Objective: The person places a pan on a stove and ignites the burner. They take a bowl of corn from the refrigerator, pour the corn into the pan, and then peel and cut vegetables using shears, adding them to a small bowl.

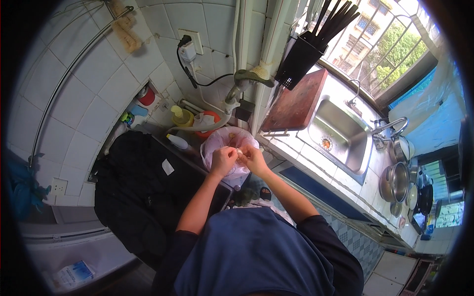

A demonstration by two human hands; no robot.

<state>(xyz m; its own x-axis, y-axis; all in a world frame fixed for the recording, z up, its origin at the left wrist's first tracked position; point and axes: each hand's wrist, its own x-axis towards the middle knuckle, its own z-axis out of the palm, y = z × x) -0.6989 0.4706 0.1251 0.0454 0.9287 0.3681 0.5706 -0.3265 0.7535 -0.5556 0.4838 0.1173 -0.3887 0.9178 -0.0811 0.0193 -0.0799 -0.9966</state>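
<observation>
Both of my hands meet over a bin lined with a pink plastic bag (252, 137). Between their fingertips is a small pale piece (239, 151), possibly a garlic clove; it is too small to tell for certain. My left hand (223, 161) pinches it from the left side, and my right hand (252, 160) grips it from the right. Some small scraps lie inside the bag. Just left of the bin is a white bottle with a yellow cap (177, 142). Black clothing (137, 192) with a white tag is heaped on a dark surface to the left.
A yellow-green pump bottle (181, 115) and an orange container (212, 117) stand behind the bin. To the right are a wooden cutting board (294, 101), a steel sink (339, 129), a black holder (301, 59) with dark sticks, and steel pots (394, 182). A drain pipe (231, 98) rises behind the bin.
</observation>
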